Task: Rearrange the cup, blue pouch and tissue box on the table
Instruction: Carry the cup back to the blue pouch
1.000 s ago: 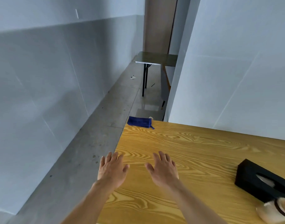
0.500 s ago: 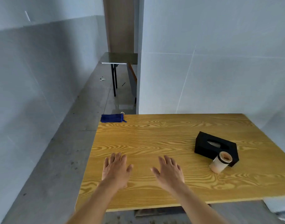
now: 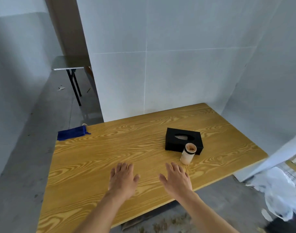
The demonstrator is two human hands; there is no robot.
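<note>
A white cup [image 3: 187,154] with a brownish inside stands upright on the wooden table [image 3: 110,157], touching the front of a black tissue box [image 3: 182,141]. A blue pouch [image 3: 71,134] lies flat at the table's far left corner. My left hand [image 3: 122,178] and my right hand [image 3: 176,179] hover palm-down over the near middle of the table, fingers spread, holding nothing. The right hand's fingertips are just short of the cup.
White walls stand behind and to the right of the table. A grey floor strip runs along the left, with a small dark table [image 3: 69,64] at its far end. A white plastic bag [image 3: 281,194] lies on the floor at the lower right.
The view has swung to the right, bringing the whole table, the tissue box and the cup into sight. Both hands keep the same open, palm-down pose.
</note>
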